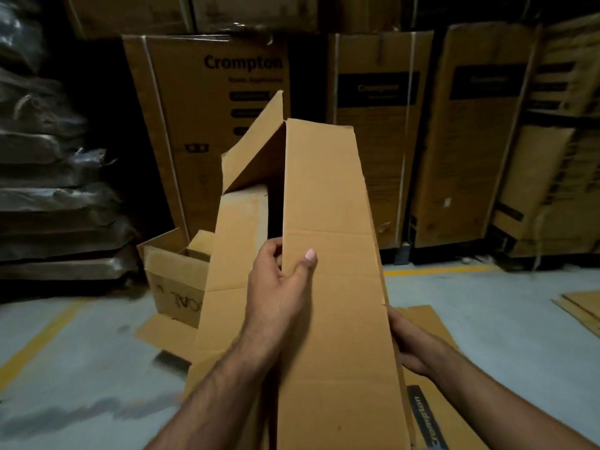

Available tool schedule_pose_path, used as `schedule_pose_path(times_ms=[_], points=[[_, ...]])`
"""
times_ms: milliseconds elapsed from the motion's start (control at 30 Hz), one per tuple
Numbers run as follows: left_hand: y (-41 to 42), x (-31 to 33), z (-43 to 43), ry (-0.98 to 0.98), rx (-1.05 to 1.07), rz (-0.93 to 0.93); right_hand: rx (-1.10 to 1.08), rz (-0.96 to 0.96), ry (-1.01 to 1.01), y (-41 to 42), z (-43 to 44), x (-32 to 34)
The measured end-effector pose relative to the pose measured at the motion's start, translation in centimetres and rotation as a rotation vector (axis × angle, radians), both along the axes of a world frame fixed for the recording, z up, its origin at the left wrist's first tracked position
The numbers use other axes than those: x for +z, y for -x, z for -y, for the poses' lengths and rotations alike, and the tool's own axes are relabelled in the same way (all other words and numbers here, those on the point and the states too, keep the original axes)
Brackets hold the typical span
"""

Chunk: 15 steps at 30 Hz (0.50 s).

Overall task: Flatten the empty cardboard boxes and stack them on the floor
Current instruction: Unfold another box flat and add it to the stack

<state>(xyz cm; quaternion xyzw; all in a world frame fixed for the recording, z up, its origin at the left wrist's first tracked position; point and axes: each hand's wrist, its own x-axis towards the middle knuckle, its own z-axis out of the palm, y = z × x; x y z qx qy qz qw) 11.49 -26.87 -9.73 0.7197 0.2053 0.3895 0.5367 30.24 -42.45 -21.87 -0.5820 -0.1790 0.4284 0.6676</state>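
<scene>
A long brown cardboard box (328, 196) is held up in front of me, partly collapsed, with its far end flaps open. My left hand (279, 287) grips its left panel edge, thumb on the outer face and fingers curled inside. My right hand (410, 345) holds the right edge lower down, fingers wrapped behind the panel. Flattened cardboard (431, 414) with dark Crompton print lies on the floor under the box. A small open box (175, 280) with handwriting stands on the floor to the left.
Tall Crompton cartons (211, 102) line the back wall, more (370, 141) to the right. Stacked dark sacks (55, 196) fill the left. More flat cardboard (581, 306) lies at the right edge. The grey floor (81, 368) has yellow lines.
</scene>
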Motion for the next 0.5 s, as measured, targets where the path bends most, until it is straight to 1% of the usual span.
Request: schedule_pose_path(times_ms=[67, 133, 200, 333, 433, 500], points=[[-1.0, -0.6, 0.8, 0.056, -0.066, 0.004, -0.077, -0.08, -0.038, -0.9, 2.0, -0.1], [-1.8, -1.4, 1.0, 0.102, -0.122, 0.008, -0.176, -0.065, -0.05, -1.4, 3.3, -0.1], [-2.5, -2.6, 0.7, 0.146, -0.161, 0.021, -0.224, -0.055, -0.063, -2.0, 4.2, -0.7], [-3.7, -5.9, -0.9, 0.26, -0.195, 0.011, -0.236, -0.142, -0.062, -3.2, 4.7, -3.3], [-4.8, -8.7, -2.4, 0.309, -0.201, -0.003, -0.268, -0.174, 0.012, -4.4, 4.6, -5.8], [-5.7, -10.5, -3.3, 0.318, -0.186, -0.014, -0.237, -0.165, 0.053, -5.4, 4.2, -7.2]])
